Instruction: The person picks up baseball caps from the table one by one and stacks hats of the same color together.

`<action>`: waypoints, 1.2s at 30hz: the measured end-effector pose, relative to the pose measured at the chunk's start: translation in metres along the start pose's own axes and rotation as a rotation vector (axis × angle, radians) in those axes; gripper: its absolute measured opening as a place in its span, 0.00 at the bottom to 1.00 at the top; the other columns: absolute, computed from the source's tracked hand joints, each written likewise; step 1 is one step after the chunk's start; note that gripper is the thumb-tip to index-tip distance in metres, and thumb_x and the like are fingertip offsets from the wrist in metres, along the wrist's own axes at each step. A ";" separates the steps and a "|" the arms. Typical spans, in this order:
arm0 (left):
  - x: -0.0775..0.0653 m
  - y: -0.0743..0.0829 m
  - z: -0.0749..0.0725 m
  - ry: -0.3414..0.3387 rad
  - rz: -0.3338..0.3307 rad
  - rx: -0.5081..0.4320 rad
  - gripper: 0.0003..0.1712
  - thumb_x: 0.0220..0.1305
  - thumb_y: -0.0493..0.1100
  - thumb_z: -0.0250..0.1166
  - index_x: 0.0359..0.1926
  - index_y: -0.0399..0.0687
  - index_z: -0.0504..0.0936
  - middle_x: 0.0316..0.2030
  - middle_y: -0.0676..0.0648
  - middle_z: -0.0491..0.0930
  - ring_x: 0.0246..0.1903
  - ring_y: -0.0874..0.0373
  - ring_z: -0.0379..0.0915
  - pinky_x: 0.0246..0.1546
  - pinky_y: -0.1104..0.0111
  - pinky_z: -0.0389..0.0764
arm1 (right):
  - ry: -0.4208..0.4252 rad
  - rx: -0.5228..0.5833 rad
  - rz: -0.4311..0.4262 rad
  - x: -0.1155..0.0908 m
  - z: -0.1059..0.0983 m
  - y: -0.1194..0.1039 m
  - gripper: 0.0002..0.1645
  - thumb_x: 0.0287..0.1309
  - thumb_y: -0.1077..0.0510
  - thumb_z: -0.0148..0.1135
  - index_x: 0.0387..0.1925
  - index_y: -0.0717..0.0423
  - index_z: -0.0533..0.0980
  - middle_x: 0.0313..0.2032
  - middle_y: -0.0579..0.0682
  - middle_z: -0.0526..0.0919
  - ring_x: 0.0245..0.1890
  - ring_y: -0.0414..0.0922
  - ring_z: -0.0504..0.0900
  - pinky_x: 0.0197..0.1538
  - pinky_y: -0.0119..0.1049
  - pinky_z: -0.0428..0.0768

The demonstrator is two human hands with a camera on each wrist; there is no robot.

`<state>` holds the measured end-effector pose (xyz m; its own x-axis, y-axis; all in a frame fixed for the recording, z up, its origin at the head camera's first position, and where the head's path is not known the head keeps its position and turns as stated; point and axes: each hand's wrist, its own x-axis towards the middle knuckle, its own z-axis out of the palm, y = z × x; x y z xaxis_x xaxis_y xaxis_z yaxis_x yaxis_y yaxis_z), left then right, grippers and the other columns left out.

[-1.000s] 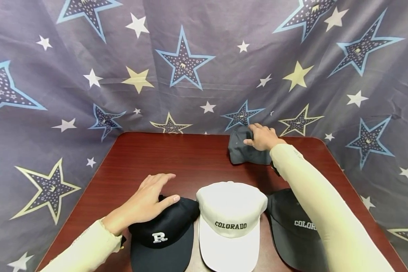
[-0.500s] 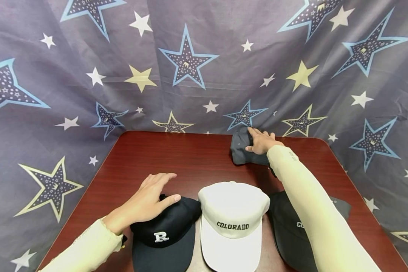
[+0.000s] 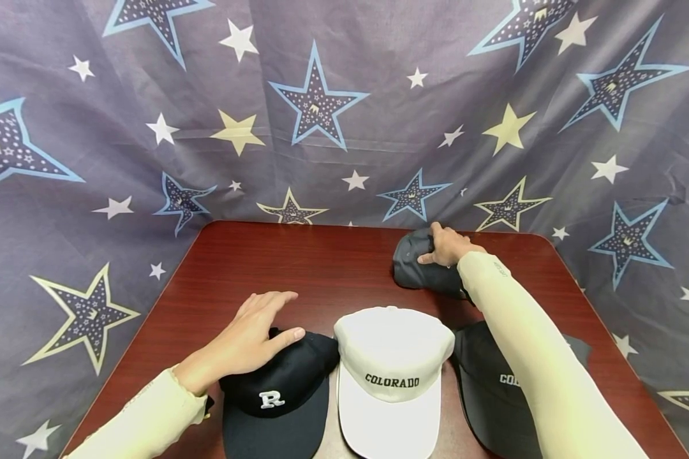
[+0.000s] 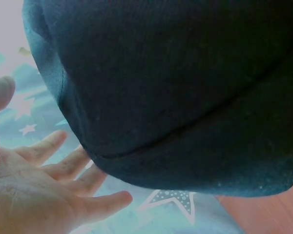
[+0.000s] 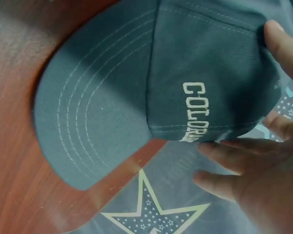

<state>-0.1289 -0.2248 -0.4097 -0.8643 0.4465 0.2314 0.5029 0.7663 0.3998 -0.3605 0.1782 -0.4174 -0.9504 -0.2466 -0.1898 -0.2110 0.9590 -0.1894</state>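
My right hand (image 3: 449, 247) is at the far side of the table, gripping the crown of a dark grey cap (image 3: 416, 261). In the right wrist view its thumb lies on one side of the crown and its fingers curl along the other, near white COLORADO lettering. That cap's brim (image 5: 97, 102) points away from the palm. My left hand (image 3: 247, 338) is held with straight fingers beside and over a black cap (image 3: 275, 421) with a white R. In the left wrist view the black cap's crown (image 4: 176, 87) covers part of the fingers.
A white COLORADO cap (image 3: 390, 376) stands in the middle of the front row. Another dark grey cap (image 3: 496, 395) lies right of it, partly hidden under my right sleeve. The reddish-brown table (image 3: 275, 261) ends at a star-patterned cloth (image 3: 344, 127).
The far grey cap has sunk lower and shifted slightly right and nearer, with my right hand closing around its crown. My left hand and the front caps have stayed put.
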 end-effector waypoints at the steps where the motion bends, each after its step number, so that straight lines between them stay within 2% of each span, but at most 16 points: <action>1: 0.000 0.000 0.000 0.000 0.001 0.000 0.38 0.64 0.66 0.56 0.66 0.50 0.64 0.61 0.48 0.68 0.62 0.49 0.58 0.64 0.42 0.49 | 0.000 0.017 0.005 -0.001 0.000 0.001 0.51 0.48 0.39 0.71 0.64 0.58 0.56 0.58 0.68 0.67 0.56 0.65 0.67 0.56 0.62 0.64; 4: 0.001 0.000 0.000 0.002 0.001 -0.002 0.37 0.64 0.66 0.56 0.66 0.50 0.64 0.61 0.48 0.68 0.62 0.49 0.58 0.64 0.41 0.49 | 0.041 0.022 0.010 -0.002 0.001 0.005 0.52 0.44 0.41 0.74 0.65 0.54 0.57 0.57 0.68 0.69 0.53 0.64 0.71 0.51 0.59 0.71; 13: 0.002 0.001 0.001 0.002 -0.001 -0.003 0.38 0.63 0.65 0.58 0.66 0.49 0.64 0.61 0.48 0.68 0.62 0.50 0.58 0.64 0.43 0.49 | 0.151 -0.047 -0.020 -0.005 0.003 0.014 0.40 0.41 0.45 0.77 0.58 0.51 0.74 0.55 0.61 0.75 0.52 0.61 0.73 0.50 0.56 0.73; 21: 0.003 0.002 0.001 -0.024 -0.015 -0.008 0.38 0.64 0.66 0.56 0.67 0.51 0.63 0.62 0.49 0.66 0.63 0.52 0.56 0.65 0.44 0.47 | 0.192 -0.041 -0.003 -0.012 -0.003 0.021 0.37 0.41 0.46 0.76 0.56 0.50 0.76 0.53 0.64 0.76 0.50 0.62 0.74 0.49 0.57 0.74; 29: 0.004 0.001 0.002 -0.015 -0.002 -0.011 0.38 0.64 0.65 0.57 0.66 0.50 0.63 0.61 0.48 0.67 0.63 0.51 0.57 0.65 0.43 0.48 | 0.280 0.027 0.004 -0.025 -0.020 0.029 0.35 0.43 0.48 0.75 0.55 0.54 0.76 0.50 0.65 0.77 0.48 0.61 0.75 0.44 0.57 0.75; 32: 0.005 0.001 0.001 -0.008 0.002 -0.012 0.38 0.64 0.65 0.57 0.66 0.50 0.63 0.61 0.48 0.67 0.63 0.50 0.57 0.64 0.42 0.48 | 0.343 0.040 -0.014 -0.031 -0.030 0.028 0.33 0.44 0.49 0.75 0.53 0.54 0.78 0.49 0.64 0.78 0.47 0.61 0.75 0.45 0.57 0.75; 36: 0.006 0.001 0.000 -0.007 0.004 -0.007 0.37 0.64 0.65 0.57 0.66 0.50 0.63 0.61 0.48 0.67 0.63 0.49 0.57 0.64 0.42 0.48 | 0.437 0.032 -0.037 -0.042 -0.045 0.026 0.27 0.42 0.49 0.76 0.46 0.53 0.81 0.41 0.61 0.81 0.42 0.60 0.77 0.43 0.57 0.75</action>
<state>-0.1338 -0.2209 -0.4082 -0.8622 0.4528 0.2272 0.5065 0.7612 0.4049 -0.3365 0.2194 -0.3707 -0.9512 -0.1918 0.2417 -0.2462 0.9440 -0.2198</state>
